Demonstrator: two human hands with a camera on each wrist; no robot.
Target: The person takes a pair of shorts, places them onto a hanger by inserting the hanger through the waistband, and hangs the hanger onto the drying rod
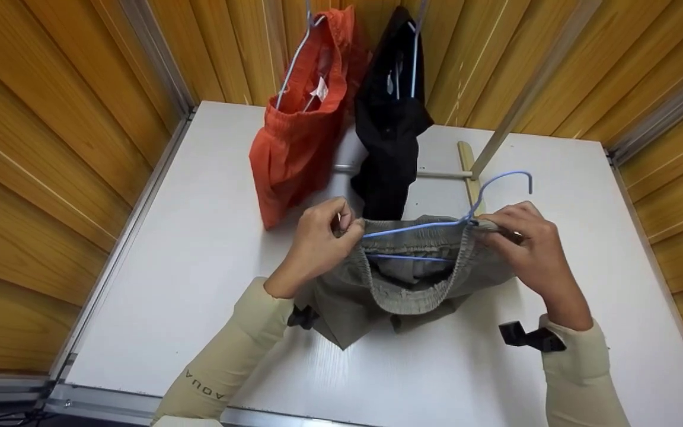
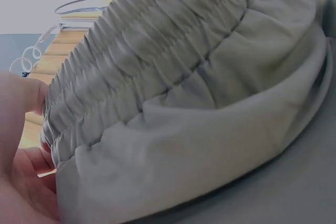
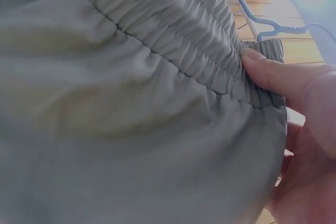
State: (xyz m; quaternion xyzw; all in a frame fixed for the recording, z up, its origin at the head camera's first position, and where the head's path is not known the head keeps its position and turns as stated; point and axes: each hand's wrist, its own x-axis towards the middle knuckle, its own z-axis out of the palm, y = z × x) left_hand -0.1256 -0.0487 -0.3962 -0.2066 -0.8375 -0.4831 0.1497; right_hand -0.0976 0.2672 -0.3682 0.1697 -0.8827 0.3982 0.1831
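Observation:
Both hands hold grey-green elastic-waist shorts (image 1: 412, 299) by the waistband, one at each side. My left hand (image 1: 321, 240) pinches the left end of the gathered band. At the right end, my right hand (image 1: 528, 249) pinches the band between thumb and fingers; the thumb (image 3: 268, 72) presses on the gathers in the right wrist view. A blue wire hanger (image 1: 412, 228) sits in the waist opening, its hook rising free near the right hand. Its lower bar shows inside the shorts, and its left end is hidden by cloth and the left hand.
Red shorts (image 1: 294, 160) and a black garment (image 1: 389, 142) hang on blue hangers beyond the hands. A stand's slanted post (image 1: 507, 130) and wooden foot (image 1: 466, 157) are at the back right. Wood-panelled walls (image 1: 39, 178) surround the white table (image 1: 158, 255).

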